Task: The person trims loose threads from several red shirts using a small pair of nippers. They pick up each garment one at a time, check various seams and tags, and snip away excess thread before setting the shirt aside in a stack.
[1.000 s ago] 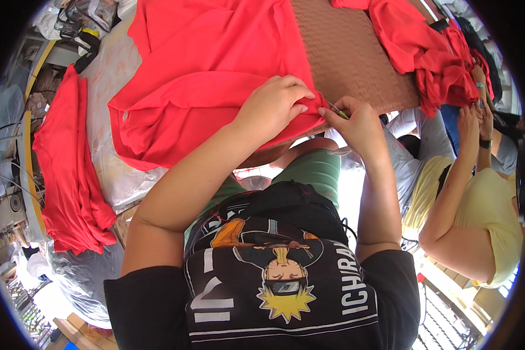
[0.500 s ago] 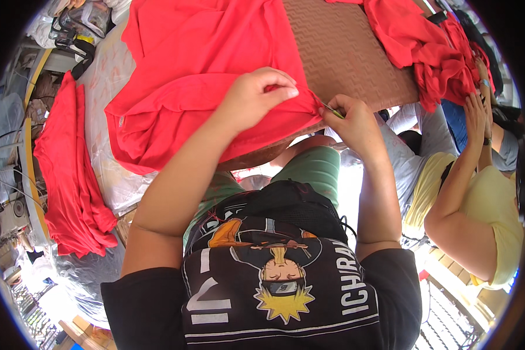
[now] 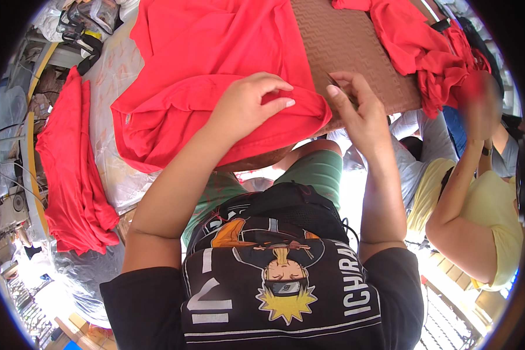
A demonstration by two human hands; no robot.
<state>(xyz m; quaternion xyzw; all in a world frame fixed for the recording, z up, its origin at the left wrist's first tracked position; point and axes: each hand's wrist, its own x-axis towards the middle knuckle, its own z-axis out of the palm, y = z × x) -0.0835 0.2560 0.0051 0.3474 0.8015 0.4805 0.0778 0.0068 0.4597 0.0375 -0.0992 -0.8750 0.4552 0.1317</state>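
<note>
A red garment [image 3: 216, 44] lies over the near part of the table, its folded edge bunched toward me. Above that fold is my left hand [image 3: 252, 106], thumb and forefinger apart with nothing between them; whether its other fingers touch the fabric is hidden. Just off the garment's right corner, my right hand [image 3: 363, 115] is closed around small thread snips [image 3: 331, 79]. Only their dark tip and a bit of the body show; the rest is covered by my fingers.
The table has a brown textured cover [image 3: 356, 52]. More red garments [image 3: 76, 169] hang at the left, by clear plastic sheeting [image 3: 112, 125]. At the right, a person in a yellow top [image 3: 478, 216] handles another heap of red cloth [image 3: 426, 58].
My right hand has moved up and away from the garment's corner with the snips. My left thumb and forefinger have spread apart. The co-worker's hands have moved upward, blurred.
</note>
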